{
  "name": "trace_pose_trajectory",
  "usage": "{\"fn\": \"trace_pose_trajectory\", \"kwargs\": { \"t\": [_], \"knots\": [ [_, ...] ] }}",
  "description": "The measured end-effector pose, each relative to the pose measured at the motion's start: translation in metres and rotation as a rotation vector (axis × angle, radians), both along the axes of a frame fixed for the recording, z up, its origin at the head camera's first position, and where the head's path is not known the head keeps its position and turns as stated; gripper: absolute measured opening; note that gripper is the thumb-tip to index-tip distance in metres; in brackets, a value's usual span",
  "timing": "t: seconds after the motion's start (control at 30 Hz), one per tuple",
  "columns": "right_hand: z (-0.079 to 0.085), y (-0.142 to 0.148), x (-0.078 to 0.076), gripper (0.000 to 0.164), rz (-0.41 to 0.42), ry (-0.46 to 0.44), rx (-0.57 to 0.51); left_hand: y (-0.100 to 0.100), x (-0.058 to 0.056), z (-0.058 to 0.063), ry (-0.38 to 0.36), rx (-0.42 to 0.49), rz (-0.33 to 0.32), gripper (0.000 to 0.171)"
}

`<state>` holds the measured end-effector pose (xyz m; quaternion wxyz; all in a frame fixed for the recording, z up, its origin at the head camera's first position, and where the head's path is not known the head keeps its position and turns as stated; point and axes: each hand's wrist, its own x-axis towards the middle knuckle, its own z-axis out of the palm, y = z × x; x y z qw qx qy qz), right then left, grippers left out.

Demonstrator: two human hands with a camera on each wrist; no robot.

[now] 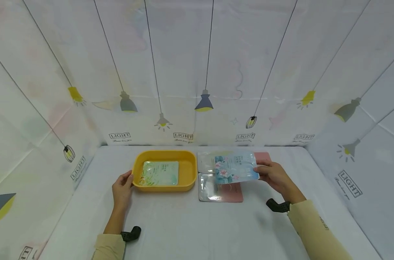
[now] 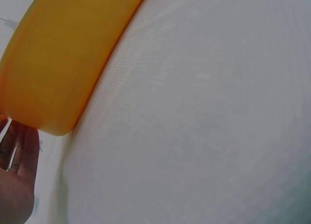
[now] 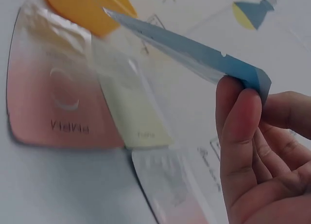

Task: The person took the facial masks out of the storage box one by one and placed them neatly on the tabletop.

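My right hand [image 1: 275,177] pinches the right edge of a blue floral sheet mask packet [image 1: 235,168], fingers and thumb on opposite faces. In the right wrist view this packet [image 3: 189,51] is seen nearly edge-on, raised above the other packets. With my left hand [image 1: 122,189] I touch the left end of a yellow tray [image 1: 164,189]; the fingers [image 2: 30,151] look fairly straight against its outer wall. A green floral packet [image 1: 160,173] lies flat in the tray. Below the blue packet lie a silver-and-pink packet [image 1: 221,193] and others it partly covers.
Behind the tray, a white cloth wall [image 1: 183,122] printed with hanging lamps meets the white table [image 1: 183,224]. A pale yellow-green packet [image 3: 133,102] shows beside the pink one in the right wrist view. A dark band [image 1: 130,234] sits on each wrist.
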<state>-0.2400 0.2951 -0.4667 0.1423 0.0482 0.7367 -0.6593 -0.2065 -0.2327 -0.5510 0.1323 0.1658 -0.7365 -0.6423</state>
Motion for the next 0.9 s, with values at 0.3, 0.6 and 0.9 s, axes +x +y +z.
{"fn": "trace_pose_trajectory", "kwargs": {
  "t": [0.3,0.6,0.9],
  "knots": [
    [-0.013,0.047,0.016,0.07,-0.03,-0.069,-0.026,0.0,0.001,-0.001,0.038,-0.007,-0.014,0.041],
    [-0.035,0.08,0.02,0.071,-0.118,-0.192,-0.049,-0.001,0.002,-0.001,0.042,0.003,-0.023,0.041],
    [-0.059,0.102,0.024,0.075,-0.151,-0.26,0.023,-0.001,0.002,-0.001,0.039,0.001,-0.013,0.04]
  ]
}}
